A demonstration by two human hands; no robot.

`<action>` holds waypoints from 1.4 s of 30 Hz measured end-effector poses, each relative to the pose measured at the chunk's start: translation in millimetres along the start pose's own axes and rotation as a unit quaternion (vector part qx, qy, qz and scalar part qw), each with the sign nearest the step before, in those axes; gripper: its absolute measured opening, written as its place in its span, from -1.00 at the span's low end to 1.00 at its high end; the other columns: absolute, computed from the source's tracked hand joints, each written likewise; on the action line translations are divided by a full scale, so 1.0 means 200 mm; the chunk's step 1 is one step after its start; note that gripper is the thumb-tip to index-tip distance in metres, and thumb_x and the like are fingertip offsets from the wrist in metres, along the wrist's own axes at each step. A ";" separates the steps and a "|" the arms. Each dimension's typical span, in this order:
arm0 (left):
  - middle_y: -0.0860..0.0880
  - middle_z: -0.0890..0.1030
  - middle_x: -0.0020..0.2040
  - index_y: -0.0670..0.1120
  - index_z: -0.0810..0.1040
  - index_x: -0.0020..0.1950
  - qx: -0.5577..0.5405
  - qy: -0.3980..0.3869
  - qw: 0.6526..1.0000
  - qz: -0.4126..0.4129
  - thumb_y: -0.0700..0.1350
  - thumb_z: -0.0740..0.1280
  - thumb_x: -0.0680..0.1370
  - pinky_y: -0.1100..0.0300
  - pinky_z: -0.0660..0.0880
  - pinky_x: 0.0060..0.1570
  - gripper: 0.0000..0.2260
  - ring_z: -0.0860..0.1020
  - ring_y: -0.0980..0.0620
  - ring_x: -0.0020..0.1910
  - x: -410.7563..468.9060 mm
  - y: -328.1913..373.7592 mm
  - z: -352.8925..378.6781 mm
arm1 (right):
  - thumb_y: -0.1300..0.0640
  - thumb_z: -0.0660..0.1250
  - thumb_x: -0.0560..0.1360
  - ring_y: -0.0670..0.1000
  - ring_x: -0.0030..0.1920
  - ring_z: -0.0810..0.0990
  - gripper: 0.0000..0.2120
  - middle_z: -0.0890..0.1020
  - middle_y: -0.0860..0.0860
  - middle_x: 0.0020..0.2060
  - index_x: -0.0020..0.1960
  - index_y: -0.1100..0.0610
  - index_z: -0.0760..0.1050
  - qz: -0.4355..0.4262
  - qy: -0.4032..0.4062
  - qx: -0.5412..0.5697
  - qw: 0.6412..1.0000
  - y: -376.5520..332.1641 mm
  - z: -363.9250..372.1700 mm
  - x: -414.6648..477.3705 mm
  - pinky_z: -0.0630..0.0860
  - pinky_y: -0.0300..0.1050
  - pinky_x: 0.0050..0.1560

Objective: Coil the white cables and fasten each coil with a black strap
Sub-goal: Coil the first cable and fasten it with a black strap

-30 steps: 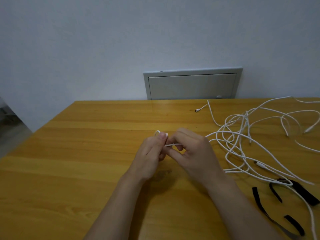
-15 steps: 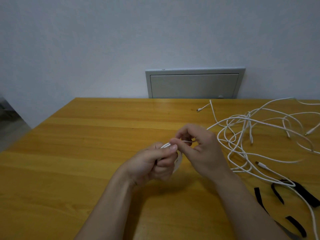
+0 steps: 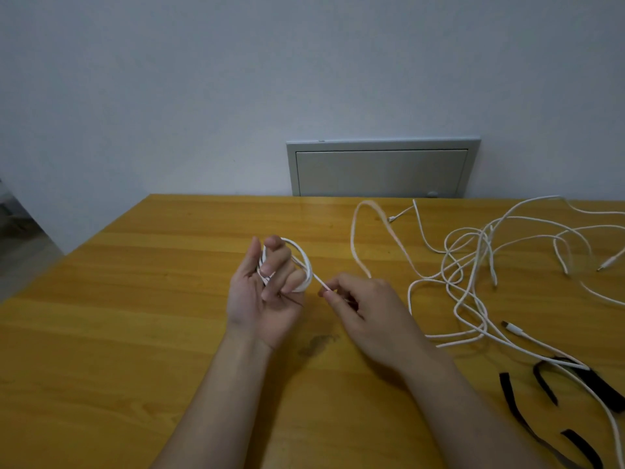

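Observation:
My left hand (image 3: 267, 292) is palm up above the table's middle, with a small white cable coil (image 3: 303, 262) looped around its curled fingers. From the coil the same cable runs taut to my right hand (image 3: 362, 306), which pinches it between thumb and forefinger. Behind that hand the cable rises in a blurred loop (image 3: 363, 231). It joins a tangle of loose white cables (image 3: 473, 262) spread over the right side. Several black straps (image 3: 548, 380) lie at the front right, partly under a cable.
The wooden table (image 3: 135, 316) has its left edge running diagonally at the left. A grey wall panel (image 3: 382, 170) sits behind the far edge. A white connector (image 3: 514, 329) lies beside the tangle, and another plug (image 3: 608, 264) at far right.
My left hand turned palm up and now carries a loop of cable round its fingers. My right hand moved to the right, drawing cable; a slack loop swung up behind it.

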State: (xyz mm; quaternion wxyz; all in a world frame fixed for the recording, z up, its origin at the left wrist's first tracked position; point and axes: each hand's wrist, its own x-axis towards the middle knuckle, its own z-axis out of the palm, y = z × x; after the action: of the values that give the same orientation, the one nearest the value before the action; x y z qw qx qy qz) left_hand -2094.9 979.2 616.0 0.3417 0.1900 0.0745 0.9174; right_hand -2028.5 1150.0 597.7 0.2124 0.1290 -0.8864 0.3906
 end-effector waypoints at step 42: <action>0.04 0.22 -0.43 -0.10 0.26 -0.37 0.739 0.077 0.669 -0.022 0.17 0.02 0.67 0.21 0.13 -0.42 -0.50 0.16 0.06 -0.44 -0.03 -0.12 0.08 | -0.02 0.54 0.47 -0.32 -0.30 0.42 -0.75 0.43 -0.37 -0.33 -0.17 0.09 0.53 -0.053 0.186 -0.027 0.981 -0.05 -0.10 0.02 0.27 -0.49 -0.26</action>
State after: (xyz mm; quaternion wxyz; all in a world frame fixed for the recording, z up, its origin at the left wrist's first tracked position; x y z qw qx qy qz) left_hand -2069.1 993.9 623.0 0.1024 0.3073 0.7585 0.5655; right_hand -2022.5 1157.8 617.5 0.3976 0.0950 -0.8334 0.3720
